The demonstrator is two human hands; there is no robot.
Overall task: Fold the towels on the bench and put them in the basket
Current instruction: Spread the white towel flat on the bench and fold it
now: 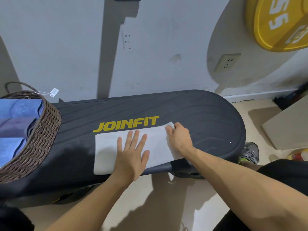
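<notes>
Head view: right hand (pixel 179 139) pinches far right corner of white towel (pixel 106 152), fingers curled round the cloth | left hand (pixel 133 152) flat, fingers spread, pressing towel's middle | towel lies on bench (pixel 208 114) below JOINFIT logo (pixel 126 125) | advice: keep palm as anchor, carry corner leftward, match edges before creasing | basket (pixel 45 130) at left holds blue towels (pixel 18 110)

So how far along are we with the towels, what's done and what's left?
Done: folded blue towels already sit in the wicker basket at the bench's left end. In hand: one white towel lies on the bench; the left hand presses flat on it while the right hand pinches its far right corner, apparently mid-fold. Left: finish folding it and put it in the basket. No other loose towels are visible.
</notes>
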